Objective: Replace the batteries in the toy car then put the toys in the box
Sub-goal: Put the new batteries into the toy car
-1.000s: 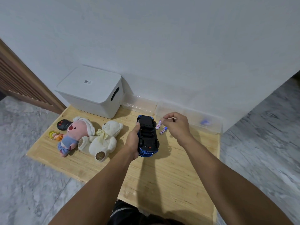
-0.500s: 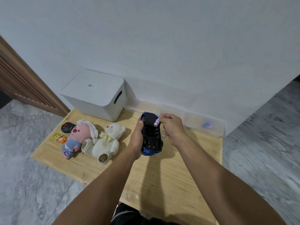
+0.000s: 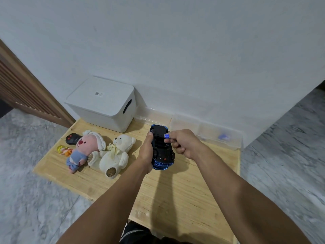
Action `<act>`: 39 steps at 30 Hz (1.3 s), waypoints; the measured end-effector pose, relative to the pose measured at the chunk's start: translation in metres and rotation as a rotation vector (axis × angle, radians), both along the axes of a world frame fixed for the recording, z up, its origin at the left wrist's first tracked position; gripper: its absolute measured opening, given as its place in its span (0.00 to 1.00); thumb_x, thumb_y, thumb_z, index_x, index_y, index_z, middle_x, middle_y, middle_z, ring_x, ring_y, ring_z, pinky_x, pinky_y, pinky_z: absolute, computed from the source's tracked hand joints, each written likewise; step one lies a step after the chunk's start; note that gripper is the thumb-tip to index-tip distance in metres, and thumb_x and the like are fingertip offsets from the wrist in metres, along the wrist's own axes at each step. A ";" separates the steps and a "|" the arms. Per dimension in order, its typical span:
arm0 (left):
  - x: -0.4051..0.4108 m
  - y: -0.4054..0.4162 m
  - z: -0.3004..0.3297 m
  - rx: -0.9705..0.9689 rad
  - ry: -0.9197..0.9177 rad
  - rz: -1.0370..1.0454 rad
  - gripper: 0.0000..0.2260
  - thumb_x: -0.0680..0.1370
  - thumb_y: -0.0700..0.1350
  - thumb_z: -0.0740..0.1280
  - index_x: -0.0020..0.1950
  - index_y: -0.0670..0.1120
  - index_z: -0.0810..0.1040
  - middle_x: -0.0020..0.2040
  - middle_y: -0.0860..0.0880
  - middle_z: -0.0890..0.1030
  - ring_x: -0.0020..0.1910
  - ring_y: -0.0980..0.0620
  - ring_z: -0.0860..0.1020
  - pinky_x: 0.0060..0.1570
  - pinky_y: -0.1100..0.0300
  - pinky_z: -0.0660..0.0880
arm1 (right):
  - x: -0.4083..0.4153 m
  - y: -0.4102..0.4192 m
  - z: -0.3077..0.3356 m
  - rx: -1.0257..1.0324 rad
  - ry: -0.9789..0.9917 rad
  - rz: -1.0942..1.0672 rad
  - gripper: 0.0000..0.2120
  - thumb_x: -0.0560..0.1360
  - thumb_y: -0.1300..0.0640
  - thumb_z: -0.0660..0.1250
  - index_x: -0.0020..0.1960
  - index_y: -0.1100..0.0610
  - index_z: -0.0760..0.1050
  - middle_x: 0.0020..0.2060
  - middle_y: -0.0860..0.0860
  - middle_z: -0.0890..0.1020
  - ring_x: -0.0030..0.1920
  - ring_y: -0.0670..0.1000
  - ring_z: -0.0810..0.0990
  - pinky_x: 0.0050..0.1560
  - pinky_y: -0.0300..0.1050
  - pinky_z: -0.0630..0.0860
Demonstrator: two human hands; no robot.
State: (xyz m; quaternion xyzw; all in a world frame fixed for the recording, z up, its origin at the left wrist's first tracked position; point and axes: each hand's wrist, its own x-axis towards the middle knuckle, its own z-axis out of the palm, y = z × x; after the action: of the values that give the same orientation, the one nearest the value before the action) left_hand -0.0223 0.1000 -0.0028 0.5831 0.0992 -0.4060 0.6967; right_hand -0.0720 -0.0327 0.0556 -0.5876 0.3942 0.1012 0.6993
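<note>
Left hand (image 3: 146,152) grips the blue toy car (image 3: 161,148) belly-up above the wooden board (image 3: 175,199). Right hand (image 3: 184,143) pinches a blue battery (image 3: 166,135) at the underside. Car looks light, rigid plastic; hold it by the flanks. Battery small and slick, so pinch mid-barrel. White lidded box (image 3: 102,104) closed.

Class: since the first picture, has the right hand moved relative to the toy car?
Yes. The right hand has moved left, from beside the toy car to over its underside, holding a battery.
</note>
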 end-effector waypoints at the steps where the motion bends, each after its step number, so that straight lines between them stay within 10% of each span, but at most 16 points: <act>1: 0.000 0.000 0.000 -0.004 0.001 -0.002 0.26 0.80 0.63 0.54 0.62 0.44 0.80 0.57 0.37 0.82 0.54 0.36 0.81 0.56 0.40 0.77 | 0.000 0.002 0.001 -0.108 0.001 0.079 0.06 0.75 0.64 0.61 0.47 0.60 0.77 0.39 0.55 0.83 0.27 0.47 0.63 0.22 0.37 0.55; 12: 0.002 0.000 0.006 -0.037 -0.001 -0.018 0.24 0.82 0.60 0.54 0.61 0.44 0.80 0.55 0.39 0.83 0.53 0.38 0.82 0.55 0.44 0.78 | 0.000 0.014 -0.007 -0.512 -0.140 0.035 0.07 0.66 0.57 0.70 0.31 0.49 0.82 0.33 0.44 0.83 0.33 0.46 0.76 0.35 0.42 0.72; 19: 0.001 0.002 0.006 -0.059 -0.079 0.003 0.19 0.82 0.55 0.54 0.61 0.47 0.79 0.54 0.40 0.83 0.51 0.39 0.83 0.49 0.45 0.80 | -0.003 0.012 -0.012 -0.721 -0.091 0.023 0.09 0.65 0.51 0.75 0.40 0.49 0.76 0.35 0.44 0.80 0.39 0.50 0.79 0.38 0.43 0.73; 39: -0.004 -0.001 0.019 -0.157 -0.185 -0.021 0.18 0.85 0.50 0.49 0.59 0.66 0.76 0.57 0.46 0.83 0.53 0.41 0.82 0.50 0.42 0.80 | -0.006 0.013 -0.031 -0.685 -0.170 -0.036 0.02 0.67 0.55 0.77 0.40 0.51 0.85 0.37 0.45 0.85 0.41 0.48 0.83 0.47 0.45 0.80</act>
State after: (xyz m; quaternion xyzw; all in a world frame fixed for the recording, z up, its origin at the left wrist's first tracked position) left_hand -0.0265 0.0995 0.0162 0.5628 -0.0039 -0.3642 0.7421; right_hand -0.0775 -0.0195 0.0242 -0.7873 0.3559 -0.0987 0.4938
